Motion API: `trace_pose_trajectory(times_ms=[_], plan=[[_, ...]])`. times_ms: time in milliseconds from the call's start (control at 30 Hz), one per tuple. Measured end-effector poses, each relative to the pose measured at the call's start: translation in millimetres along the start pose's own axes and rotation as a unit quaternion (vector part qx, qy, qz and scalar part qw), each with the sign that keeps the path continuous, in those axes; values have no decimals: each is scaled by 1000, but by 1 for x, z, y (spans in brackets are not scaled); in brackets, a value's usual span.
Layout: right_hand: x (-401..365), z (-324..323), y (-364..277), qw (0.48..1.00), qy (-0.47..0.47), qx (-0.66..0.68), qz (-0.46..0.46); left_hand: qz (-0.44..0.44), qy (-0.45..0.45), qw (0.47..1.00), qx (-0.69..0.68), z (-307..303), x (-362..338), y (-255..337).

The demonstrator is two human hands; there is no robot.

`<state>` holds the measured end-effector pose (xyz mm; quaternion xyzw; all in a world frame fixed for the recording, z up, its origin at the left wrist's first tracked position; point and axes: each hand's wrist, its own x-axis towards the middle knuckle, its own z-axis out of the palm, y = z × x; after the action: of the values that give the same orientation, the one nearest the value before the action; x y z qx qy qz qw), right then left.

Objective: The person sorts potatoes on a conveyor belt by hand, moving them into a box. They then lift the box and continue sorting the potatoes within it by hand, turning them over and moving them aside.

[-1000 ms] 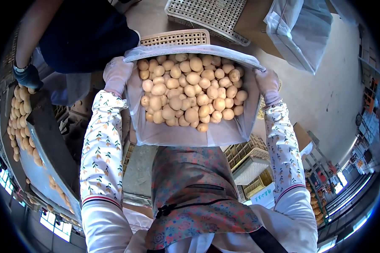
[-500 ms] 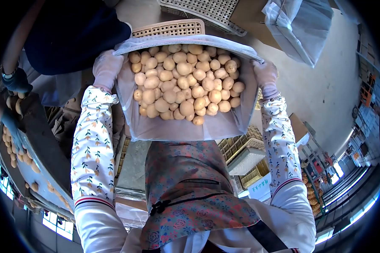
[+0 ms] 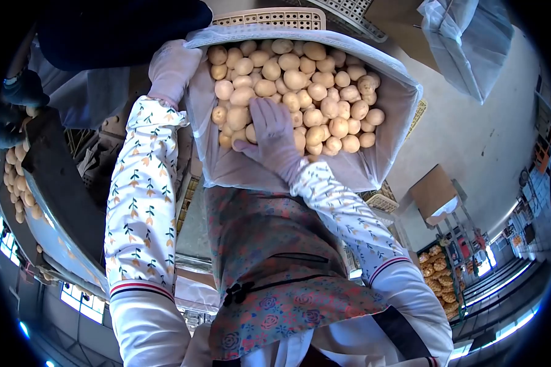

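Many pale yellow potatoes point(image 3: 330, 107) fill a box-shaped container lined with whitish see-through plastic liner point(image 3: 229, 168), just in front of my apron. My left hand point(image 3: 172, 70), in a light glove, grips the liner's rim at the far left corner. Gloved the same way, my right hand point(image 3: 272, 134) lies palm down on the potatoes near the front, fingers stretched out and thumb apart. Whatever is under its palm is hidden.
A perforated cream crate point(image 3: 269, 18) stands behind the container. At left, another person's dark-gloved hand point(image 3: 24, 88) is beside a conveyor-like trough point(image 3: 58, 171) with potatoes. Right are a plastic-lined carton point(image 3: 465, 49), a cardboard box point(image 3: 433, 189) and filled net sacks point(image 3: 438, 275).
My right hand has let go of the liner's right rim and moved inward onto the potatoes. My left hand still holds its corner. The container appears higher and farther right in view.
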<state>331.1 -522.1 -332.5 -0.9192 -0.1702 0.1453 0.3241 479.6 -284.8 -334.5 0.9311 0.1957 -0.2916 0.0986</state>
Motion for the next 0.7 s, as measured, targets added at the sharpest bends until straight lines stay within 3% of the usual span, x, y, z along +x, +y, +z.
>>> trace_pose_trajectory(times_ms=[100, 200, 233, 333, 467, 600, 700], plan=[[22, -10, 7, 998, -60, 0, 19, -1, 6, 1000, -12, 1, -1, 0], [17, -3, 17, 994, 100, -43, 21, -4, 1, 1000, -23, 1, -1, 0], [36, -26, -4, 989, -112, -51, 78, -3, -4, 999, -32, 2, 0, -1], [31, 22, -24, 991, -59, -97, 76, -5, -13, 1000, -13, 1, 2, 3], [48, 33, -36, 972, -151, -57, 170, -5, 9, 1000, -22, 7, 2, -1], [22, 45, -19, 996, 60, 42, -45, -4, 11, 999, -37, 5, 1, 1], [23, 54, -30, 998, 26, 34, -53, 2, 19, 999, -41, 8, 0, 0]])
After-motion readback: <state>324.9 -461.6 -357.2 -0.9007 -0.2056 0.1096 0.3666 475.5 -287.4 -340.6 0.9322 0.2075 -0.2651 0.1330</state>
